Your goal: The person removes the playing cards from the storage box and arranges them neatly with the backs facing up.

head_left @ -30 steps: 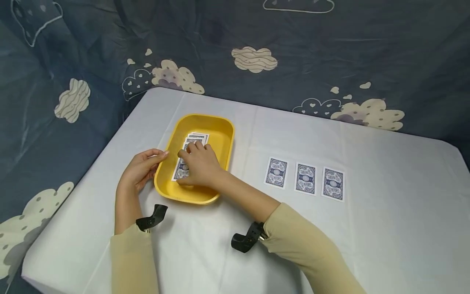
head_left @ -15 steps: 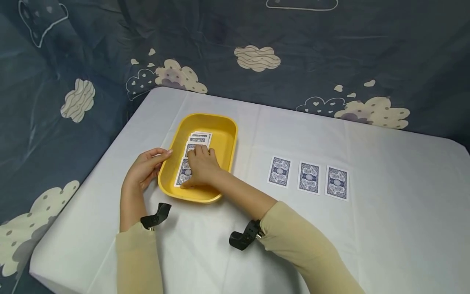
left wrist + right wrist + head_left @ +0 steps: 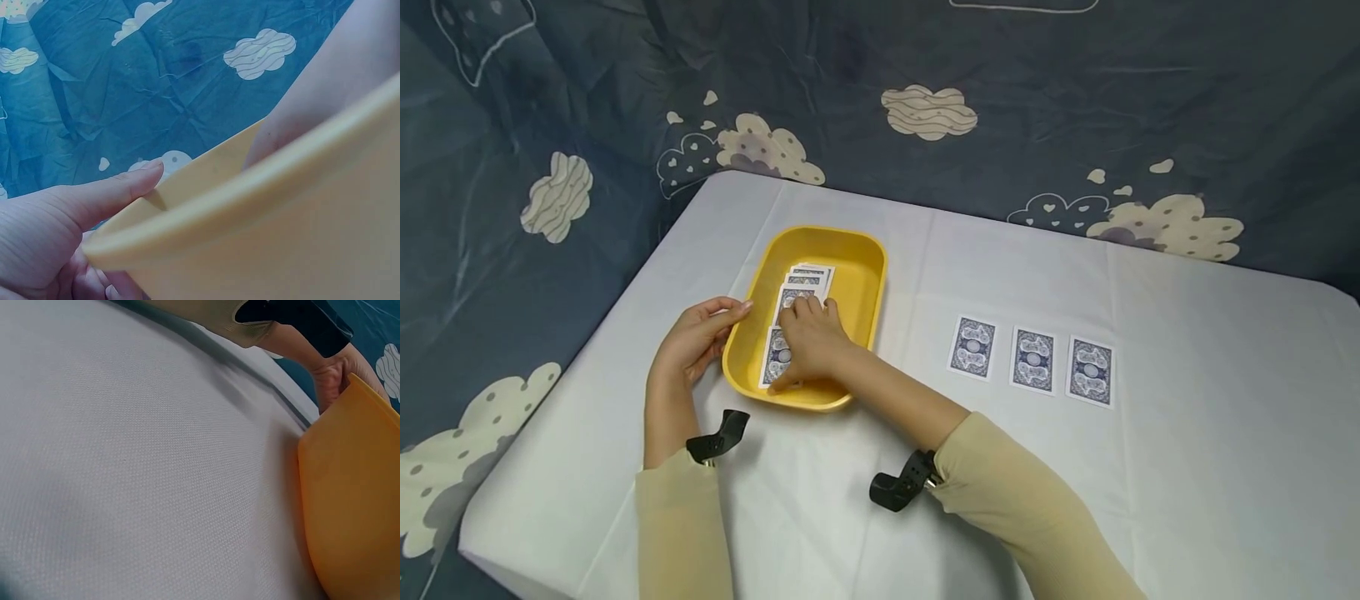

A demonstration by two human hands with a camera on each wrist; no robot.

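Right hand (image 3: 815, 343) inside the tray (image 3: 853, 265), arched over the near card (image 3: 777, 360), thumb by its near edge; cannot tell whether it pinches. Over the last second that card has slid toward the person, showing more clear of the pile (image 3: 798, 293) beyond the knuckles. Reads as one card being parted from the rest. Left hand (image 3: 691, 337) grips the tray's left rim. Three cards (image 3: 1033, 360), backs up, lie unmoved to the right of both hands.
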